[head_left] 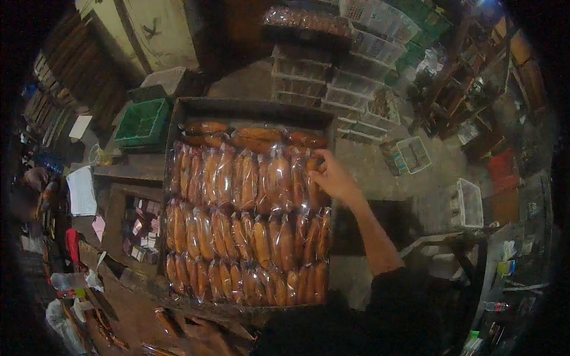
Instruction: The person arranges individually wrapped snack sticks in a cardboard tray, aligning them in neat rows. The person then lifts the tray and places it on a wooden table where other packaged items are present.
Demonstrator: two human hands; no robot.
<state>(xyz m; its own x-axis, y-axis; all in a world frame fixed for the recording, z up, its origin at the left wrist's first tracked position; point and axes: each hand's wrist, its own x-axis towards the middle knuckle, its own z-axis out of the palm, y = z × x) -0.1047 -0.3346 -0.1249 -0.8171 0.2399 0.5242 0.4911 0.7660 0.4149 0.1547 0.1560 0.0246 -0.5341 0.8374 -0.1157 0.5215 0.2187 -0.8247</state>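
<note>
A large dark tray [249,109] holds rows of long brown bread loaves [247,178] in clear plastic wrapping. Three rows stand side by side lengthwise, and more loaves lie crosswise along the far edge. At the right end of the upper row, my right hand [334,178] has its thumb and fingers around a wrapped loaf [314,171] against the tray's side. My left hand [207,333] is a dim blur below the tray's near edge, close to a wrapped loaf [169,321] on the brown surface. Whether it holds anything is unclear.
A green plastic crate [142,122] stands left of the tray, above an open wooden drawer [142,227] with small boxes. White crates [303,71] are stacked beyond. Farther right, a white basket [414,153] rests on the floor. White paper [81,191] lies at left.
</note>
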